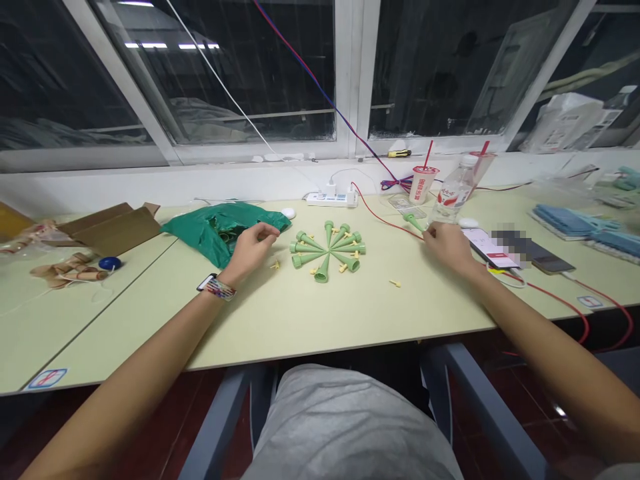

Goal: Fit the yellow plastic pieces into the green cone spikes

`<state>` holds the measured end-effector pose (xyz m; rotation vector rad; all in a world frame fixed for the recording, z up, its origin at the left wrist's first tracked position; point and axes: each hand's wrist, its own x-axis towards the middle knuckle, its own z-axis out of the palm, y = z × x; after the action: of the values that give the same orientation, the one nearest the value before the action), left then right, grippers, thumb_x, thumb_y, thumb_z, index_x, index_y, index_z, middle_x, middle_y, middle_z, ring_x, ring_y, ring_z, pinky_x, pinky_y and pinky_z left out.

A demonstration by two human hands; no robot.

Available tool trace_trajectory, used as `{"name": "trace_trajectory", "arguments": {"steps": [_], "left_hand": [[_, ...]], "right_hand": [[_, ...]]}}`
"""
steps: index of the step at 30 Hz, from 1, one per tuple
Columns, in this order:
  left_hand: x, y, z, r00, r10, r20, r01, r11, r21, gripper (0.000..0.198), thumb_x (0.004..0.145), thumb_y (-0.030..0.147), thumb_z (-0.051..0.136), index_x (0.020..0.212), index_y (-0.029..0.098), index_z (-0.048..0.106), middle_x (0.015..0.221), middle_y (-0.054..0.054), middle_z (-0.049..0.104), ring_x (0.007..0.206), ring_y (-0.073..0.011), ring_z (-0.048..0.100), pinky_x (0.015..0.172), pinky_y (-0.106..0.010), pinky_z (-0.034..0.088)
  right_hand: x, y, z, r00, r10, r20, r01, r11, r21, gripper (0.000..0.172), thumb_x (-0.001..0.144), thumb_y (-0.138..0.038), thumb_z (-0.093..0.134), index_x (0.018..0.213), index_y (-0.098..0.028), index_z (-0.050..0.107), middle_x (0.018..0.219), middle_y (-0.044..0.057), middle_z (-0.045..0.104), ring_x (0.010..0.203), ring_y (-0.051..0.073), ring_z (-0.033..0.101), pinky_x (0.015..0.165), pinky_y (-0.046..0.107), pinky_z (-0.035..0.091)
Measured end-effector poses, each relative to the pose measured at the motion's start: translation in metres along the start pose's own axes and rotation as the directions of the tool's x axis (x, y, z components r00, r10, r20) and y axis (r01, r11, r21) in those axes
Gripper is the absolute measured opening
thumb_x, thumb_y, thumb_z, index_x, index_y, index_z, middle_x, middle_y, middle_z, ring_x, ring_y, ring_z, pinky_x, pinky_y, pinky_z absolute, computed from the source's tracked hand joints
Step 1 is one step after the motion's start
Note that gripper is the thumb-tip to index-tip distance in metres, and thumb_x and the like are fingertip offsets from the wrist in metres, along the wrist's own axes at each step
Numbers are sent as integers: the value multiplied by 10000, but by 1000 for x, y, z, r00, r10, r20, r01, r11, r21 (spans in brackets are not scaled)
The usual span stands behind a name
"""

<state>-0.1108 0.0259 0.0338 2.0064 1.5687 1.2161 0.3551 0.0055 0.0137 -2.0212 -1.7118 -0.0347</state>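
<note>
Several green cone-shaped watering spikes (322, 269) lie in a ring on the table, tips meeting at the centre and wide ends outward. Small yellow valve pieces stick out beside or from several of them. My right hand (447, 245) pinches another green watering spike (413, 222), off to the right of the ring. Between the ring and the green plastic bag (200, 223), my left hand (250, 252) hovers with loosely bent fingers and nothing visible in them. A few yellow pieces (275, 265) lie just right of that hand, and a single yellow valve (395, 284) rests nearer the front.
At the back stand a power strip (327, 199), a paper cup (423, 187) and a plastic bottle (455, 193). Phones (493, 248) with red cables lie on the right, past them blue cloth items (565, 220). A cardboard box (113, 230) and wooden toy (70, 272) occupy the left.
</note>
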Motion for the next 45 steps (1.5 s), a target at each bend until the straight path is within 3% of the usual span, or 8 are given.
{"name": "trace_trajectory", "arguments": {"steps": [7,16,19,22,24,30,39,45], "left_hand": [[4,45,34,981,37,190,49,903,-427,508,941,604,626,1195,171,706,1057,-122,762,976,-253,724,836,-371,591],[26,39,38,995,-84,61,103,687,-719,364,886,497,767,1003,164,679,869,-60,727,751,-165,704,746,-307,586],[36,17,22,982,-185,-27,95,617,-781,351,857,479,817,915,186,632,782,-11,684,707,-136,685,728,-266,581],[41,-5,8,977,-215,-15,113,573,-812,342,877,483,806,925,174,669,803,-32,698,742,-140,692,750,-260,597],[41,-16,2,973,-229,4,131,540,-831,334,894,487,794,959,175,695,840,-43,717,767,-137,698,756,-250,599],[40,-23,-3,962,-271,28,158,471,-868,343,923,486,774,1089,191,720,883,-35,727,749,-111,688,719,-211,592],[37,-18,-4,962,-254,100,216,484,-848,360,923,484,742,1147,203,707,1058,-83,755,860,-158,722,786,-261,606],[33,-7,-3,973,-194,125,211,527,-823,355,880,476,768,1090,197,700,1229,-114,740,1045,-239,752,942,-359,614]], "right_hand": [[-32,-109,9,951,-281,131,80,631,772,269,851,-432,655,784,-173,686,652,-5,638,481,120,530,541,265,423],[-53,-210,38,847,-526,79,284,574,768,277,964,-383,582,769,-200,652,692,-15,657,631,141,577,629,267,423],[-61,-233,44,727,-682,78,538,637,553,299,1016,-325,528,799,-183,676,786,38,699,742,179,603,703,298,428],[-69,-258,55,510,-858,64,824,509,250,258,1006,-212,512,893,-138,732,940,130,728,1000,268,600,876,368,440],[-73,-274,64,437,-897,62,890,441,119,267,1008,-202,505,1012,-104,754,1056,179,725,1126,321,560,957,421,425],[-80,-299,73,479,-852,211,866,498,44,321,979,-67,474,1101,-75,771,1107,199,719,1158,338,588,955,422,435],[-102,-278,61,452,-851,267,833,510,215,275,952,-74,514,1041,-163,759,1035,147,706,1049,289,615,850,349,443],[-91,-249,57,487,-873,32,689,406,600,196,900,-104,575,1040,-203,669,965,47,674,969,210,619,841,299,459]]}}
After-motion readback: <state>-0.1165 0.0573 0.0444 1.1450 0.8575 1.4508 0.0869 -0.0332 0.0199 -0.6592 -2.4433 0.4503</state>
